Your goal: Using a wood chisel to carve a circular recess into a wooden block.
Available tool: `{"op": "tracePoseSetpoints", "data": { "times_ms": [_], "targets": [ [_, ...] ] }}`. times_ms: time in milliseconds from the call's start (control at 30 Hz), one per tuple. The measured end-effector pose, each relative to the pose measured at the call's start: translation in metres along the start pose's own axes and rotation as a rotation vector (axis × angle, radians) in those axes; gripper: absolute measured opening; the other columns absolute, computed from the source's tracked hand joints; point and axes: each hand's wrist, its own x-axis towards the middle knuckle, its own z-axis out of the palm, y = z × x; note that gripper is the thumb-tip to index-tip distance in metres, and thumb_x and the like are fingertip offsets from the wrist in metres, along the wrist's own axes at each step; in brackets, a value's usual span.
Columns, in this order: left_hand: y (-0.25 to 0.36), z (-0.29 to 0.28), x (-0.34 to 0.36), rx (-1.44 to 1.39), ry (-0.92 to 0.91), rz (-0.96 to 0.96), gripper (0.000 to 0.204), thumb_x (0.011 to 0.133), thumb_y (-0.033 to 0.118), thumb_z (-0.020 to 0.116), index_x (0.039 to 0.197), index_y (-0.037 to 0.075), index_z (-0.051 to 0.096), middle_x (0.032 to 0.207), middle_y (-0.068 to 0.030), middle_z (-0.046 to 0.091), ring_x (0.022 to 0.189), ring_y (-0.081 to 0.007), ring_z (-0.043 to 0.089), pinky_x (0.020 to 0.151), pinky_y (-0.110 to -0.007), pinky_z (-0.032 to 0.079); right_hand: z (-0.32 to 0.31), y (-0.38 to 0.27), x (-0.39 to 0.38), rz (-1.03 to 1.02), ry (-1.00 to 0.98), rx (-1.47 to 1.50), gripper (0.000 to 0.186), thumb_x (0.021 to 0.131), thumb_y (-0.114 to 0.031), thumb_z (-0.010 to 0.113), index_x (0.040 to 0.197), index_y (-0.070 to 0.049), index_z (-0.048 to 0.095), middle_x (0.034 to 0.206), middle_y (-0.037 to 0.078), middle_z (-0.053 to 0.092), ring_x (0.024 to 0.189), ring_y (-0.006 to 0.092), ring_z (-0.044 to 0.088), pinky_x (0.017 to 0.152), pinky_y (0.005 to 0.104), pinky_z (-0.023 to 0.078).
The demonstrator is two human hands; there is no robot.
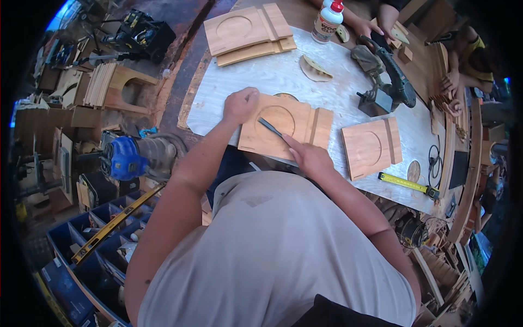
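In front of me a wooden board [302, 120] lies at the near edge of the white worktop. It has a shallow round recess and a straight groove across its right part. My left hand [241, 105] is closed around the board's far left corner, fingers curled. My right hand [313, 161] grips a narrow dark chisel [270, 127], its handle hidden in my fingers. The blade points up and left and lies over the recess; whether its tip touches the wood I cannot tell. A similar board [357, 158] lies to the right, apart from my hand.
Two more stacked boards [218, 41] lie at the back, beside a white glue bottle with red cap [327, 22]. A sander [389, 76] and yellow tape measure [406, 183] are at right. Another person's hands [376, 27] rest at the far edge. A blue-topped vacuum [124, 158] stands left.
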Motion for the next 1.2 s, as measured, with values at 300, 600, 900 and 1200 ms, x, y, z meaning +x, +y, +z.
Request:
{"op": "tracePoseSetpoints", "data": {
  "times_ms": [300, 600, 900, 1200],
  "targets": [
    [-0.002, 0.005, 0.001, 0.023, 0.072, 0.077, 0.025, 0.094, 0.031, 0.062, 0.105, 0.012, 0.074, 0.089, -0.0140, 0.073, 0.080, -0.0309, 0.071, 0.073, -0.039, 0.054, -0.017, -0.003, -0.012, 0.122, -0.113, -0.013, 0.046, 0.102, -0.030, 0.052, 0.148, -0.032, 0.049, 0.084, 0.018, 0.068, 0.075, 0.0378, 0.068, 0.067, 0.0497, 0.054],
    [-0.002, 0.001, 0.002, -0.013, 0.026, 0.018, 0.031, 0.095, 0.039, 0.058, 0.109, 0.016, 0.074, 0.097, -0.0155, 0.074, 0.093, -0.0377, 0.069, 0.083, -0.045, 0.054, -0.008, 0.001, -0.012, 0.097, -0.101, -0.016, 0.045, 0.104, -0.033, 0.050, 0.148, -0.029, 0.047, 0.081, 0.016, 0.068, 0.071, 0.0363, 0.068, 0.064, 0.0498, 0.054],
    [0.003, -0.002, 0.001, -0.011, 0.021, 0.027, 0.030, 0.095, 0.037, 0.058, 0.109, 0.016, 0.074, 0.100, -0.0155, 0.073, 0.095, -0.0374, 0.069, 0.084, -0.044, 0.054, -0.004, -0.001, -0.012, 0.114, -0.116, -0.043, 0.047, 0.103, -0.033, 0.050, 0.149, -0.029, 0.046, 0.083, 0.016, 0.068, 0.071, 0.0363, 0.068, 0.063, 0.0500, 0.054],
    [0.000, 0.003, 0.003, -0.012, 0.074, 0.081, 0.024, 0.094, 0.028, 0.062, 0.106, 0.011, 0.074, 0.087, -0.0141, 0.073, 0.079, -0.0303, 0.071, 0.073, -0.038, 0.054, -0.011, -0.007, -0.008, 0.123, -0.126, -0.030, 0.049, 0.103, -0.034, 0.051, 0.151, -0.031, 0.043, 0.083, 0.016, 0.068, 0.071, 0.0355, 0.069, 0.063, 0.0493, 0.055]
  ]
}}
